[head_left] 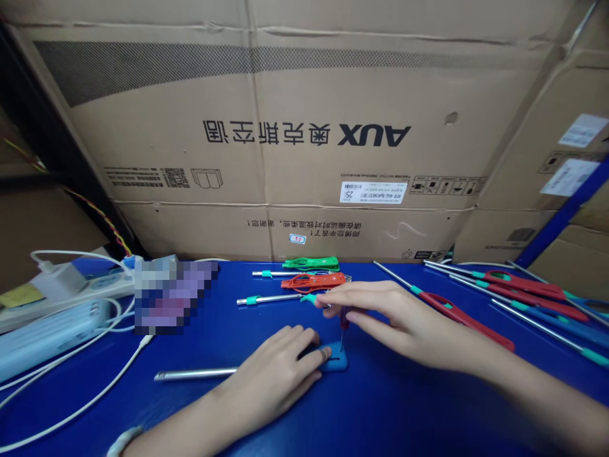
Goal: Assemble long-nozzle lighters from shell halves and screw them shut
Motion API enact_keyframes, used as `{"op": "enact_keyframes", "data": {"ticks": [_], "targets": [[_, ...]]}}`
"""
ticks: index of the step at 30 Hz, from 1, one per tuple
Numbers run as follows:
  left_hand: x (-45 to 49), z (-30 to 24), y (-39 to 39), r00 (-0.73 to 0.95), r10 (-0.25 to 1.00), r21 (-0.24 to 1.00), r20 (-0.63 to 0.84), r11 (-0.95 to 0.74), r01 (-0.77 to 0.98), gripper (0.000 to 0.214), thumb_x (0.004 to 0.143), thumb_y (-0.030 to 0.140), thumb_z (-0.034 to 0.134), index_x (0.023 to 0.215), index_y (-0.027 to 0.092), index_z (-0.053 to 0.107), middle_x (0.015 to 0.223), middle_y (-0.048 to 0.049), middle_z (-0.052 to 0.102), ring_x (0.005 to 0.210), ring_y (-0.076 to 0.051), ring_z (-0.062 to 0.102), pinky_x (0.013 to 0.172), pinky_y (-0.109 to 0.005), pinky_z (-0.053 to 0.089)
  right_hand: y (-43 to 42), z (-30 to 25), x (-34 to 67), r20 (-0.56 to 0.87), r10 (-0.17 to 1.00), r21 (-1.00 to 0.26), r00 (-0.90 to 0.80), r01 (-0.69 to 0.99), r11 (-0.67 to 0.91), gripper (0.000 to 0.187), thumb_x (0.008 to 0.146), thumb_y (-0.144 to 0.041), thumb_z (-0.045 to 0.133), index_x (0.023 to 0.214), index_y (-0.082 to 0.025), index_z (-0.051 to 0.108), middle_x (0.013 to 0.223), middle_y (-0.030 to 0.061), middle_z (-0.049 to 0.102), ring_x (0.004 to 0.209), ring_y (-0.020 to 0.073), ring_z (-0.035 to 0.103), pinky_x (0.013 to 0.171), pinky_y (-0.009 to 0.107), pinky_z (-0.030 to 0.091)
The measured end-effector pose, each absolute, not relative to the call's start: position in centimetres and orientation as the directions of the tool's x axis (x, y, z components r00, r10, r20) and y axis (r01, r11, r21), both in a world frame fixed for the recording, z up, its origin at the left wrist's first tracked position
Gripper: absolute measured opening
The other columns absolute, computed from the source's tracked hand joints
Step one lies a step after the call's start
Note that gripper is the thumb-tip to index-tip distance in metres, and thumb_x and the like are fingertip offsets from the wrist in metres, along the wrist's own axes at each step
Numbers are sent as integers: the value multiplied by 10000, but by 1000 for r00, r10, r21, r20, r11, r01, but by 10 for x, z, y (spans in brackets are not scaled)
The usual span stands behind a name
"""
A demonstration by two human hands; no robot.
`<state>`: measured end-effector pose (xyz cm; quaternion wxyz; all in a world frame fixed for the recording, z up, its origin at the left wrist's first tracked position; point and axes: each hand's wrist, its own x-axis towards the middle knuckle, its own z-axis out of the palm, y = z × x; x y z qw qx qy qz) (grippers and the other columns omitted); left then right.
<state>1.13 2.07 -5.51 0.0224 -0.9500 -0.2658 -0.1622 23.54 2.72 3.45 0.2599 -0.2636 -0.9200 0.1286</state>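
Observation:
My left hand (280, 365) presses a long-nosed lighter with a blue handle (337, 364) flat on the table, its fingers closed over the handle. The lighter's metal tube (200, 374) sticks out to the left from under that hand. In my right hand (385, 311) is a small screwdriver (344, 319) with a dark red grip, held upright. Its thin shaft meets the end of the blue handle. Just beyond the hands lie an open orange handle half (311, 280), an open green one (314, 263) and a metal tube with a teal trigger (266, 299).
Several red and blue lighters (523, 289) lie at the right on the blue table (380, 412). On the left are a power strip (107, 285), a light-blue power bank (52, 336), white cables and a blurred-out item (178, 295). A cardboard wall (304, 82) closes off the back.

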Motion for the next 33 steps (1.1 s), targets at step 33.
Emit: {"op": "enact_keyframes", "data": {"ticks": [33], "targets": [[11, -55, 18, 811, 526, 59, 255, -846, 530, 279, 948, 193, 495, 1225, 204, 526, 1087, -95, 566, 951, -248, 558, 851, -440, 498, 22, 13, 223, 602, 535, -186, -593, 547, 816, 192, 978, -309, 445, 889, -167, 537, 757, 38, 603, 633, 145, 561, 564, 234, 443]]}}
